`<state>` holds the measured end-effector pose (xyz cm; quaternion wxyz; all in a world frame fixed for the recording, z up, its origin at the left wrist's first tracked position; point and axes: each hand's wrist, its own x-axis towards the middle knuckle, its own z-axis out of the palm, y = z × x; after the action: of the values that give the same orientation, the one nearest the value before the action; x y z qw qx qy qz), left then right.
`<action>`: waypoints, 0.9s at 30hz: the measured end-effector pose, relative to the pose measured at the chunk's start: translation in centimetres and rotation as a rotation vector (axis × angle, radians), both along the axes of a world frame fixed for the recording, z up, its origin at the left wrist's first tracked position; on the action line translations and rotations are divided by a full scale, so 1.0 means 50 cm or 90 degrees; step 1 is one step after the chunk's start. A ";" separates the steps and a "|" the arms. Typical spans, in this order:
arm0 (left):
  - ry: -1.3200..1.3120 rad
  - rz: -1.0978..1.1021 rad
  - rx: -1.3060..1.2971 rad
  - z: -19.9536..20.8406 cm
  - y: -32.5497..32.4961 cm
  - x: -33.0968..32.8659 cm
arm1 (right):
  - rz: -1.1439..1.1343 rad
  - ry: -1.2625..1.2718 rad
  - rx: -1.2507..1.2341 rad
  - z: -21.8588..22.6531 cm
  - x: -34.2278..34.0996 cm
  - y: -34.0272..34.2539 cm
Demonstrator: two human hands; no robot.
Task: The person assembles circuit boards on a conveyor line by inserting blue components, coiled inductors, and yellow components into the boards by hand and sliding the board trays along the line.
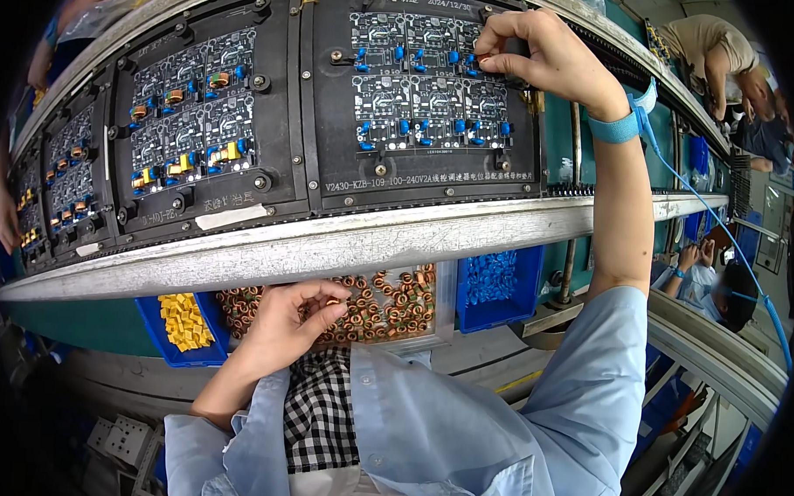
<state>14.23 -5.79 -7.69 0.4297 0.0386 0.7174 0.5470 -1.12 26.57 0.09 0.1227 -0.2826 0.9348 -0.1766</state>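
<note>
My right hand point(531, 53) reaches over the black fixture point(331, 123) ahead of me. Its thumb and fingers are pinched at the upper right circuit board of a panel point(433, 92), on a small toroidal coil mostly hidden by the fingertips; only a reddish edge shows. Blue disc-shaped components point(404, 126) stand on these boards. Nearer to me, my left hand point(285, 323) hovers at the edge of a clear tray point(445, 302) of copper-wound toroidal coils point(386, 304). Its thumb and forefinger close on one small coil point(332, 303), partly covered by the fingers.
A blue bin point(460, 324) of blue components sits right of the tray; another blue bin point(154, 331) holds yellow block components. A metal rail point(371, 238) runs before the fixtures. More fixtures point(278, 148) stand left. A blue wrist strap point(615, 129) trails a cord. Other people work left and right.
</note>
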 end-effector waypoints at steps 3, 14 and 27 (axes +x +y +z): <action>0.052 -0.055 0.019 0.034 0.008 -0.012 | 0.011 0.013 -0.059 -0.042 -0.013 0.037; 0.226 -0.049 0.072 0.125 0.018 -0.078 | 0.002 -0.015 -0.058 -0.056 -0.024 0.046; 0.417 -0.054 0.047 0.153 0.061 -0.176 | -0.026 0.021 -0.030 -0.048 -0.014 0.037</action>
<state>5.44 -2.74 -0.04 0.1968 0.2582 0.7949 0.5126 -1.80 28.41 -2.31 0.0969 -0.2695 0.9378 -0.1963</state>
